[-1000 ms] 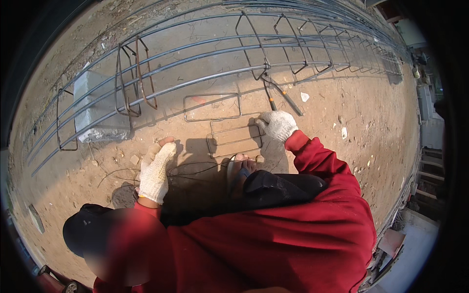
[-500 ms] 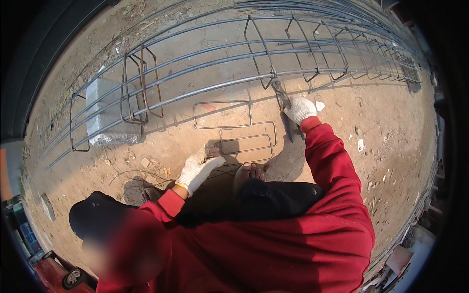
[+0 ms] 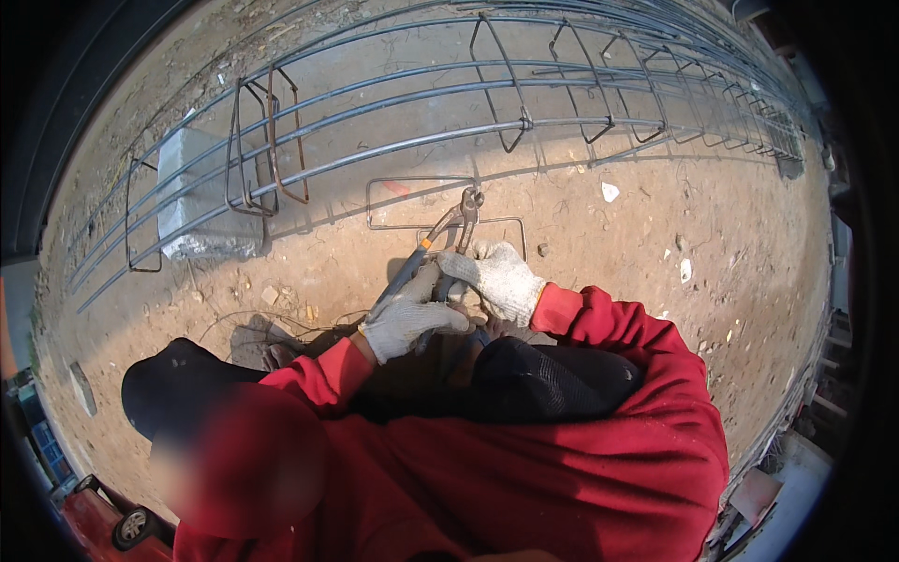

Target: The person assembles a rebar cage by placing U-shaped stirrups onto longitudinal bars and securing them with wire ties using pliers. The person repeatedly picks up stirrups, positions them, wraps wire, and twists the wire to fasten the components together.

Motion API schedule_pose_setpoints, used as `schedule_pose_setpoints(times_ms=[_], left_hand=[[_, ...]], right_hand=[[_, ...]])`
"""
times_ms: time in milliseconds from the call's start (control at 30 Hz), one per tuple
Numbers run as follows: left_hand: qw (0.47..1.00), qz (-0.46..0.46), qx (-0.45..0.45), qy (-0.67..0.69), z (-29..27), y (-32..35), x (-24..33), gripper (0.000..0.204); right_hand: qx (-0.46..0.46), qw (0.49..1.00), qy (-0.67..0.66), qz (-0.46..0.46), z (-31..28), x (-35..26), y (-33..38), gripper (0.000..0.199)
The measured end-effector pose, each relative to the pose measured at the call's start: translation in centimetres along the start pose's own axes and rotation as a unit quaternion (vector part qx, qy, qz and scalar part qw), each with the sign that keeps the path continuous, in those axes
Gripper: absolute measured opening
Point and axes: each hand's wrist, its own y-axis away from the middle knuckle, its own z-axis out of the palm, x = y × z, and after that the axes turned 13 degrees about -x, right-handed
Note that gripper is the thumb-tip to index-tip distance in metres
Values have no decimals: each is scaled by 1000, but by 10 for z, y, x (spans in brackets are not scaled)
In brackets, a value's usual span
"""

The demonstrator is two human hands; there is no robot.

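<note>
Pincers pointing outward, handles held low.

Their long axis runs from the person's two hands out toward the bar cage, the head lying just beyond the fingers and, in this view, across the edge of a wire loop on the ground; whether it touches the loop cannot be told. The handles are spread in a narrow V. The right hand, a little nearer the head, has its fingers closed round the right handle. The left hand lies against the left handle, which slants back toward it; whether its fingers pinch that handle is hidden. Both hands sit close together.
</note>
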Motion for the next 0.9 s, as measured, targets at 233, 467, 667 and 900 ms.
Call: schedule_pose_setpoints(times_ms=[233, 467, 667, 900], left_hand=[[956, -62, 21, 285, -1, 29, 0, 66], [870, 55, -117, 476, -9, 38, 15, 65], [979, -198, 22, -47, 0, 25, 43, 34], [985, -163, -62, -11, -15, 36, 90, 37]], right_hand=[[46, 991, -120, -17, 0, -4, 9, 21], [-18, 992, -119, -40, -3, -3, 11, 30], [62, 858, 479, -177, -30, -38, 24, 40], [16, 645, 685, -338, -72, -72, 40, 68]])
